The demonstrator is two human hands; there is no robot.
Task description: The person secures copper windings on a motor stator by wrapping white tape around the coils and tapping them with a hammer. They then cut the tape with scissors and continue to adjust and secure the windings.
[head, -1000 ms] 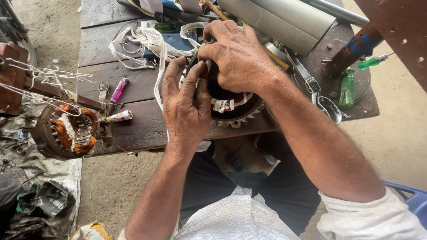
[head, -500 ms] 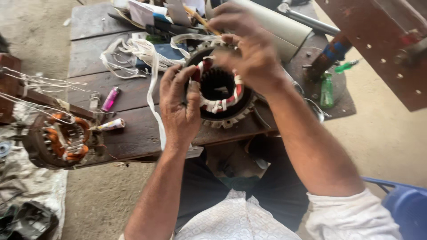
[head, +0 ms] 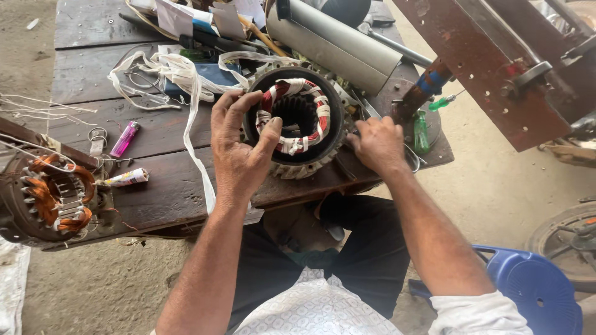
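A round motor stator (head: 297, 121) with red windings wrapped in white tape lies on a dark wooden table (head: 155, 186). My left hand (head: 239, 146) grips its left rim, thumb over the front edge. Beside the stator's right side, my right hand (head: 377, 142) rests on the table with its fingers curled; I cannot see anything in it. A long white cloth tape (head: 192, 118) trails from the stator across the table and over the front edge.
A second stator with copper windings (head: 53, 195) sits at the table's left corner. A pink lighter (head: 124, 138), a small tube (head: 127, 178), a grey cylinder (head: 335, 40), green screwdrivers (head: 421, 130) and a rusty metal beam (head: 490, 68) surround the work. A blue plastic stool (head: 528, 285) is under me.
My right hand has come off the top of the stator and dropped to the table at its right. The stator's taped windings are now uncovered. My left hand stays on the rim.
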